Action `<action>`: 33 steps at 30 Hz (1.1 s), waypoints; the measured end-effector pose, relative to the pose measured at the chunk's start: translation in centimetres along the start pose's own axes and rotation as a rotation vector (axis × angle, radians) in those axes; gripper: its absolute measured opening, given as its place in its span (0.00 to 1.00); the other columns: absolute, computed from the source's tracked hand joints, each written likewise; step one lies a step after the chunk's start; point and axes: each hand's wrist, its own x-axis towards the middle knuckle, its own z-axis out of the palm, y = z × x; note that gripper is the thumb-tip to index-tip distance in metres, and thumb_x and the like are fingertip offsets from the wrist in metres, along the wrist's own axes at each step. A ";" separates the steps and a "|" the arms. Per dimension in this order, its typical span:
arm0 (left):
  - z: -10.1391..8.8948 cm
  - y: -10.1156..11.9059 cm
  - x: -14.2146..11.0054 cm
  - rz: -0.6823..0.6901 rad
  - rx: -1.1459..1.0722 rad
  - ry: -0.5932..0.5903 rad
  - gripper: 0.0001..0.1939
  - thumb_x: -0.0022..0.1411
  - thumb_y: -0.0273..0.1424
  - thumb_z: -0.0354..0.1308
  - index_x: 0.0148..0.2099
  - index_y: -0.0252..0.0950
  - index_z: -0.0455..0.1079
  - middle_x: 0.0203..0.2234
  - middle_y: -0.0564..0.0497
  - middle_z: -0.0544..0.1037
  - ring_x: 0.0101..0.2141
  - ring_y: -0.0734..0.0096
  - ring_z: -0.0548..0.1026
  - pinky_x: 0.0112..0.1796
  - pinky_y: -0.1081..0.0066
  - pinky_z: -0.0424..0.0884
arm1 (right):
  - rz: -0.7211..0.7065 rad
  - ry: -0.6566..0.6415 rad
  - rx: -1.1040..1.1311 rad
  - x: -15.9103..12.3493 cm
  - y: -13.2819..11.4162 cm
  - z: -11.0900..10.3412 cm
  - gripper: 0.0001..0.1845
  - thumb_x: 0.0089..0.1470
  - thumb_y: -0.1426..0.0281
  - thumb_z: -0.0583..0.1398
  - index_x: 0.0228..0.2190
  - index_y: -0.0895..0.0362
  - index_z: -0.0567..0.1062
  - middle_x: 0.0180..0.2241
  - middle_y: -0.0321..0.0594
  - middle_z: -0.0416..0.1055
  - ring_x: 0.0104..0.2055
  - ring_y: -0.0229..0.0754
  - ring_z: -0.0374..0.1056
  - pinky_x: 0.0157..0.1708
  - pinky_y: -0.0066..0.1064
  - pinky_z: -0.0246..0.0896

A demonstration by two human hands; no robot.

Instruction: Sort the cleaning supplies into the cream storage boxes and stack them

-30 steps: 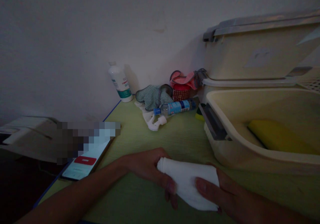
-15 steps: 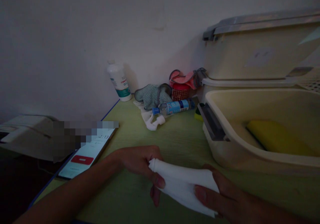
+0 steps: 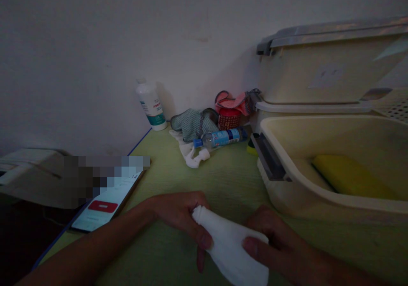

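Note:
Between my two hands is a soft, folded white cloth [image 3: 223,237]; whether it is fabric or paper I cannot tell. My left hand [image 3: 183,213] pinches its upper left end, thumb on top and the other fingers curled behind. At the lower right end my right hand [image 3: 280,243] grips it, thumb pressed on the upper face and fingers partly hidden beneath. The cloth slants down to the right over the green table [image 3: 153,256], widening toward its lower edge.
A phone [image 3: 105,203] lies at the table's left edge. Behind stand a white bottle [image 3: 151,105], a grey-green cloth [image 3: 194,122], a red container [image 3: 228,118], a blue-labelled bottle [image 3: 223,137] and a white spray nozzle [image 3: 196,156]. The cream bin [image 3: 287,205] at right holds a yellow item [image 3: 350,175].
My right hand has moved slightly left, its knuckles higher, and the cloth's right end has swung downward, tilting it more steeply. The left hand keeps its pinch.

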 end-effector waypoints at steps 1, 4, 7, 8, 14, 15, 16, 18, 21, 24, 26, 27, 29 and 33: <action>0.0 0.0 0.0 0.000 -0.016 -0.004 0.21 0.46 0.47 0.64 0.24 0.30 0.71 0.15 0.53 0.74 0.18 0.78 0.70 0.21 0.82 0.66 | 0.000 0.011 0.011 0.1 0.0 0.0 0.36 0.45 0.37 0.45 0.13 0.56 0.55 0.15 0.31 0.46 0.19 0.31 0.43 0.18 0.25 0.41; 0.0 -0.2 0.0 -0.006 -0.046 0.014 0.22 0.43 0.48 0.65 0.24 0.30 0.72 0.16 0.53 0.75 0.18 0.76 0.70 0.20 0.81 0.67 | 0.004 -0.031 0.018 0.2 0.0 -0.2 0.35 0.47 0.37 0.44 0.14 0.56 0.55 0.15 0.31 0.47 0.19 0.31 0.44 0.18 0.25 0.42; -0.1 -0.1 -0.1 -0.025 -0.033 0.013 0.24 0.40 0.50 0.65 0.24 0.31 0.71 0.16 0.53 0.74 0.17 0.77 0.69 0.20 0.81 0.67 | 0.021 -0.122 -0.002 0.2 0.2 -0.5 0.36 0.47 0.37 0.42 0.14 0.56 0.55 0.16 0.31 0.48 0.19 0.31 0.44 0.17 0.25 0.42; -0.1 -0.1 -0.2 -0.039 -0.023 0.003 0.25 0.39 0.51 0.65 0.24 0.31 0.71 0.15 0.54 0.73 0.17 0.78 0.68 0.19 0.81 0.66 | 0.027 -0.134 -0.007 0.2 0.2 -0.5 0.35 0.47 0.37 0.42 0.15 0.56 0.55 0.16 0.31 0.48 0.19 0.31 0.44 0.17 0.25 0.41; -0.2 0.2 -0.2 0.000 0.054 0.101 0.28 0.41 0.55 0.61 0.19 0.31 0.66 0.11 0.58 0.63 0.14 0.84 0.58 0.15 0.84 0.57 | 0.025 -0.065 0.044 -0.1 0.1 -0.4 0.35 0.48 0.37 0.41 0.15 0.56 0.55 0.17 0.31 0.48 0.20 0.31 0.44 0.18 0.24 0.44; -0.2 0.1 -0.1 0.018 0.068 0.132 0.29 0.42 0.55 0.60 0.18 0.31 0.65 0.11 0.58 0.62 0.15 0.85 0.56 0.15 0.84 0.56 | 0.033 -0.082 0.048 -0.1 0.1 -0.4 0.35 0.48 0.37 0.41 0.16 0.56 0.55 0.17 0.31 0.48 0.20 0.31 0.44 0.18 0.25 0.43; -0.2 0.1 -0.1 0.028 0.074 0.152 0.29 0.43 0.55 0.59 0.19 0.31 0.65 0.12 0.58 0.62 0.15 0.85 0.56 0.16 0.84 0.56 | 0.044 -0.086 0.047 -0.2 0.0 -0.4 0.35 0.47 0.37 0.41 0.16 0.56 0.55 0.16 0.31 0.48 0.20 0.31 0.44 0.18 0.25 0.42; -0.2 -0.1 0.0 0.039 0.068 0.172 0.29 0.45 0.56 0.58 0.19 0.31 0.65 0.13 0.58 0.61 0.16 0.85 0.56 0.16 0.84 0.56 | 0.066 -0.067 0.049 -0.2 0.1 -0.3 0.36 0.46 0.36 0.41 0.16 0.56 0.54 0.16 0.31 0.48 0.19 0.31 0.44 0.18 0.26 0.41; -0.2 -0.2 0.2 0.044 0.047 0.150 0.29 0.46 0.55 0.57 0.18 0.31 0.63 0.13 0.58 0.60 0.16 0.84 0.56 0.16 0.84 0.54 | 0.072 -0.021 0.059 0.0 0.3 -0.3 0.35 0.47 0.36 0.41 0.16 0.56 0.54 0.16 0.30 0.48 0.19 0.31 0.43 0.18 0.25 0.40; -0.2 -0.2 0.3 0.045 0.028 0.115 0.29 0.46 0.54 0.58 0.17 0.31 0.62 0.12 0.58 0.60 0.16 0.84 0.57 0.15 0.83 0.54 | 0.050 -0.049 0.073 0.2 0.7 -0.3 0.35 0.48 0.38 0.44 0.15 0.56 0.56 0.15 0.31 0.49 0.18 0.31 0.43 0.17 0.25 0.39; -0.1 -0.1 0.3 0.039 0.021 0.114 0.28 0.45 0.54 0.59 0.17 0.31 0.62 0.12 0.58 0.60 0.15 0.84 0.56 0.15 0.83 0.54 | 0.012 -0.080 0.088 0.3 0.7 -0.4 0.34 0.47 0.39 0.47 0.15 0.57 0.58 0.15 0.31 0.50 0.19 0.30 0.45 0.17 0.25 0.39; -0.1 -0.1 0.3 0.036 0.022 0.124 0.28 0.45 0.54 0.59 0.18 0.31 0.63 0.12 0.58 0.60 0.15 0.84 0.55 0.15 0.83 0.54 | -0.005 -0.084 0.097 0.3 0.6 -0.4 0.34 0.45 0.39 0.49 0.16 0.58 0.60 0.16 0.32 0.51 0.19 0.31 0.45 0.18 0.24 0.40; 0.0 0.0 0.3 0.031 0.034 0.166 0.28 0.44 0.55 0.59 0.20 0.31 0.64 0.13 0.59 0.61 0.16 0.84 0.55 0.16 0.83 0.55 | -0.004 -0.074 0.135 0.3 0.2 -0.4 0.34 0.41 0.38 0.53 0.18 0.59 0.64 0.18 0.33 0.53 0.21 0.32 0.48 0.19 0.24 0.43; -0.2 0.0 0.2 0.022 0.053 0.251 0.29 0.41 0.55 0.61 0.21 0.30 0.66 0.13 0.59 0.63 0.16 0.85 0.57 0.17 0.84 0.56 | -0.008 -0.037 0.230 0.3 -0.6 -0.2 0.36 0.36 0.39 0.58 0.29 0.61 0.73 0.23 0.37 0.62 0.24 0.35 0.54 0.21 0.24 0.50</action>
